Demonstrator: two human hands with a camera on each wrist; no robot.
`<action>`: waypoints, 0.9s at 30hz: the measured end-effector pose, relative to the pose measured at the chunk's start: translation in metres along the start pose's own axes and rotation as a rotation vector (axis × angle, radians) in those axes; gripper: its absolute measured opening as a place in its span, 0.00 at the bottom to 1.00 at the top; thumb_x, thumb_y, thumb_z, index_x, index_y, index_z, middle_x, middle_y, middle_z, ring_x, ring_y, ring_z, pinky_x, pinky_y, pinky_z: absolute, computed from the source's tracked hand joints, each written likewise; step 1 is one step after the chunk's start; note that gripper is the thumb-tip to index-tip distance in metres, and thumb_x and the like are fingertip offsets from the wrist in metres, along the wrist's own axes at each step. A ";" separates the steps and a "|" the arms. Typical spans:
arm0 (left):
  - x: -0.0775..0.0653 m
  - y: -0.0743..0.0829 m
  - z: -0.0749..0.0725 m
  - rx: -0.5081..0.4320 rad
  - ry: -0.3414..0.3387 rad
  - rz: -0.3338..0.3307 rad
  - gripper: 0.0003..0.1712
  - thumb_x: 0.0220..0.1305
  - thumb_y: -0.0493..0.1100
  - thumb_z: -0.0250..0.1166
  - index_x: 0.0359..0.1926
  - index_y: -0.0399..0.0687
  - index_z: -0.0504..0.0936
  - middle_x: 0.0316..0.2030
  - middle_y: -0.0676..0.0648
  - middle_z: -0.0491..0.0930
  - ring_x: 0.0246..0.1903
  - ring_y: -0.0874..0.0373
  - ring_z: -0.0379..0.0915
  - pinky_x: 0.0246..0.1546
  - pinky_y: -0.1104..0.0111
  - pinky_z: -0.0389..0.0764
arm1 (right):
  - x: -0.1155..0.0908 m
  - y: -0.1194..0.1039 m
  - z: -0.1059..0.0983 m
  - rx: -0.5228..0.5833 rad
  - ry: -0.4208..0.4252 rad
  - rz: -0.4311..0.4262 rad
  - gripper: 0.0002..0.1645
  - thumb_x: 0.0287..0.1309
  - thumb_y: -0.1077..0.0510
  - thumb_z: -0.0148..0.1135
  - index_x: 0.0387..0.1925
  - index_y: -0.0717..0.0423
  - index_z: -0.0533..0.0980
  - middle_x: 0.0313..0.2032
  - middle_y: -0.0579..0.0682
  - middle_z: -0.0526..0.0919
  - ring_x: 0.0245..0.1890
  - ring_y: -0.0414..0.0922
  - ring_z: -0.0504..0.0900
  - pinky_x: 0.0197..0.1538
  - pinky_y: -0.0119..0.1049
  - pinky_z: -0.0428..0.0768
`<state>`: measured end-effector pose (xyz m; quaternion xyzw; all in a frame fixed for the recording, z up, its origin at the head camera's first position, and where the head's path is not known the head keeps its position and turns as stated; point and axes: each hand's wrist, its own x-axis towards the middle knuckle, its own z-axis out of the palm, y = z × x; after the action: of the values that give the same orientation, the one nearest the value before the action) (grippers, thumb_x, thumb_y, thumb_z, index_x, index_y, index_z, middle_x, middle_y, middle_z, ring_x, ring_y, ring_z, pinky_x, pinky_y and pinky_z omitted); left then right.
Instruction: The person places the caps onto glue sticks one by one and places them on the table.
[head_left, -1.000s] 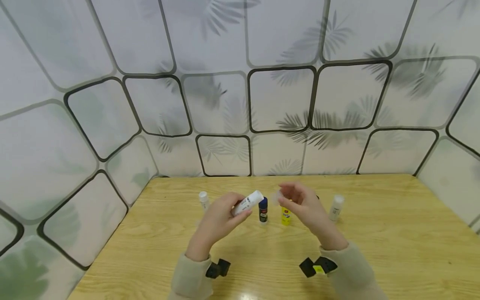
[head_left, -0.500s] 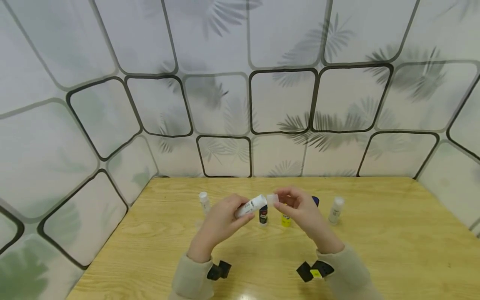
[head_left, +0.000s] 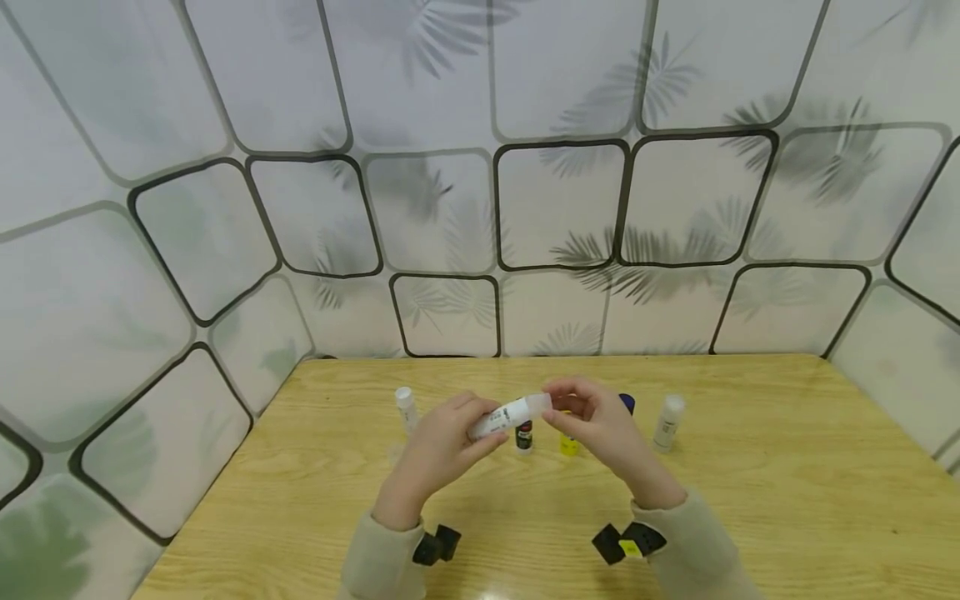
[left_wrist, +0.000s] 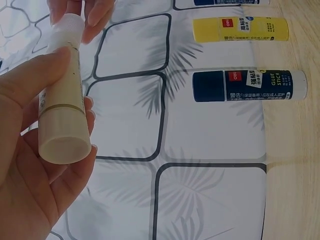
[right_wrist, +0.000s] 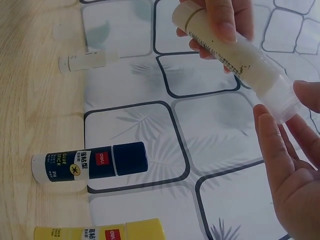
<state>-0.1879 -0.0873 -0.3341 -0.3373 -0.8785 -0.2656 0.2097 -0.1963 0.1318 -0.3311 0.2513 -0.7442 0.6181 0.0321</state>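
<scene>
My left hand (head_left: 442,437) grips a white glue stick (head_left: 498,420) by its barrel, tilted with one end up to the right. At that end sits a clear ribbed cap (right_wrist: 280,102), which my right hand (head_left: 600,425) pinches between thumb and fingers. Cap and barrel are in line, the cap right at the barrel's end in the right wrist view. The flat base of the glue stick (left_wrist: 64,137) faces the left wrist camera. Just behind the hands stand a navy glue stick (left_wrist: 250,86) and a yellow glue stick (left_wrist: 241,29), both upright, partly hidden in the head view.
Another white glue stick (head_left: 669,423) stands to the right, and a white-topped stick (head_left: 406,407) stands at the left behind my left hand. A navy cap (head_left: 627,403) shows behind my right hand. The wooden table (head_left: 300,500) ends at a patterned cloth wall (head_left: 450,208).
My right hand has moved left and brought the clear cap onto the end of the glue stick; they were apart before. My left hand has stayed nearly in place.
</scene>
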 end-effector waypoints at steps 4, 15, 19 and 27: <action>0.000 0.002 -0.001 0.016 0.011 0.014 0.15 0.52 0.47 0.66 0.40 0.45 0.79 0.31 0.54 0.74 0.24 0.68 0.65 0.23 0.76 0.70 | -0.001 0.000 -0.001 0.003 -0.013 -0.007 0.17 0.53 0.64 0.59 0.45 0.67 0.70 0.44 0.61 0.73 0.41 0.48 0.77 0.38 0.33 0.77; 0.001 0.005 -0.001 0.057 0.036 0.068 0.16 0.48 0.45 0.68 0.40 0.46 0.80 0.29 0.53 0.74 0.23 0.67 0.64 0.22 0.77 0.69 | -0.002 0.000 -0.004 0.009 -0.093 -0.026 0.17 0.54 0.64 0.58 0.46 0.67 0.71 0.46 0.61 0.73 0.42 0.46 0.77 0.40 0.34 0.77; 0.001 0.006 -0.001 0.071 0.049 0.091 0.16 0.48 0.45 0.69 0.40 0.46 0.80 0.29 0.53 0.74 0.24 0.67 0.65 0.22 0.77 0.69 | -0.002 -0.001 -0.003 0.001 -0.115 -0.024 0.18 0.54 0.64 0.58 0.47 0.67 0.71 0.46 0.61 0.73 0.42 0.46 0.77 0.39 0.34 0.77; 0.001 0.008 -0.001 0.109 0.073 0.118 0.17 0.46 0.45 0.70 0.39 0.45 0.80 0.29 0.52 0.74 0.25 0.66 0.67 0.23 0.77 0.71 | -0.003 -0.003 -0.003 -0.035 -0.104 -0.039 0.18 0.53 0.63 0.59 0.46 0.68 0.72 0.44 0.59 0.75 0.41 0.45 0.77 0.39 0.34 0.77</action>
<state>-0.1828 -0.0826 -0.3298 -0.3667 -0.8620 -0.2167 0.2747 -0.1929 0.1351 -0.3287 0.2968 -0.7504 0.5905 0.0097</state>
